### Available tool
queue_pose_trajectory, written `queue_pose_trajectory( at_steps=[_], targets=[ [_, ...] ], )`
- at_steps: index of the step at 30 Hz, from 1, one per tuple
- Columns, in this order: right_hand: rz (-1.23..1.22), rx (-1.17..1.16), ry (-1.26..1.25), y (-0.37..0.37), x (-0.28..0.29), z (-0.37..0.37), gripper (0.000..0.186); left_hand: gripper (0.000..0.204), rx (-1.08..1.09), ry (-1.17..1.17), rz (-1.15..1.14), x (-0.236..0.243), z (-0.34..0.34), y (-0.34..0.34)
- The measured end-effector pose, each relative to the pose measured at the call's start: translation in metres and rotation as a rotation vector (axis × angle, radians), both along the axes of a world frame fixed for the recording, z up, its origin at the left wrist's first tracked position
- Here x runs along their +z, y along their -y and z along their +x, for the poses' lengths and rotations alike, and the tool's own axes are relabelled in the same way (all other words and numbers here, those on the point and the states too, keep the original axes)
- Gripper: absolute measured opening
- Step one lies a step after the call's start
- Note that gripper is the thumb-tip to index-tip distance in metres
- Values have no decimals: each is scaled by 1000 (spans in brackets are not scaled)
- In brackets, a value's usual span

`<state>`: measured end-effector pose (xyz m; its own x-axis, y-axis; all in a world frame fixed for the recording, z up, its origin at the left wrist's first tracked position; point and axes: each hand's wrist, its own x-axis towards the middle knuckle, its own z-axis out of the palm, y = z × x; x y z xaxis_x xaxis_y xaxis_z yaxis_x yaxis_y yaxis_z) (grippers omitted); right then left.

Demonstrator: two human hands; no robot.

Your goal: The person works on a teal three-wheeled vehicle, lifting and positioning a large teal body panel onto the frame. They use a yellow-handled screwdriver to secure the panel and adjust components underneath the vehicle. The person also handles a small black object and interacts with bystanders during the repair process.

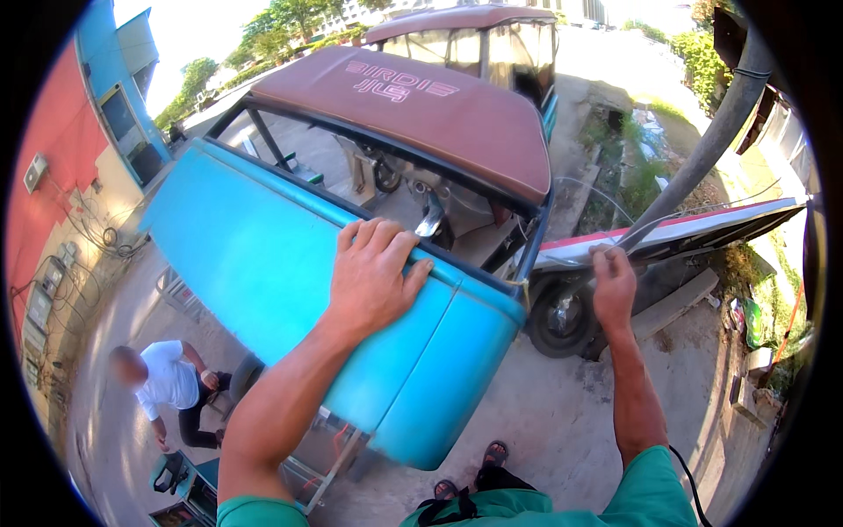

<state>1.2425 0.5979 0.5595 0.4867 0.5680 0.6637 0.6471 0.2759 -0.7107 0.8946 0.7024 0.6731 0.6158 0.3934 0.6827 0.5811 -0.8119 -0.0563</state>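
A glossy turquoise body panel [290, 255] of a small vehicle spreads out in front of me. My left hand [373, 268] lies on its upper edge, the fingers curled over the rim and the thumb along the top. Off to the right, my right hand [612, 279] is raised with thumb and fingertips pinched together on a thin pale wire [694, 212]. That wire runs up past a grey pole [702, 149]. Just beyond the right fingers is a long white and red board [667, 233]. The wire's end at my fingertips is too small to make out.
Behind the panel rises a maroon padded roof [421, 105] on dark frame bars. A black wheel [562, 314] stands below my right hand. At lower left a person in a white shirt [176, 378] sits near a green tool case [184, 483]. Another maroon-roofed vehicle [465, 44] stands behind.
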Motion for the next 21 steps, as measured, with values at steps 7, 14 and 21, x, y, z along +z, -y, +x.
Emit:
queue_pose_trajectory(
  at_steps=[7,14,21],
  targets=[
    [-501,-63,358,-3,-17,18,23,29,40,-5,-31,1,-7,5],
    [-884,1,603,18,-8,41,23,32,20,24,-56,-4,-8,3],
    [-815,233,217,27,1,71,21,32,13,60,-34,-7,-11,3]
  ],
)
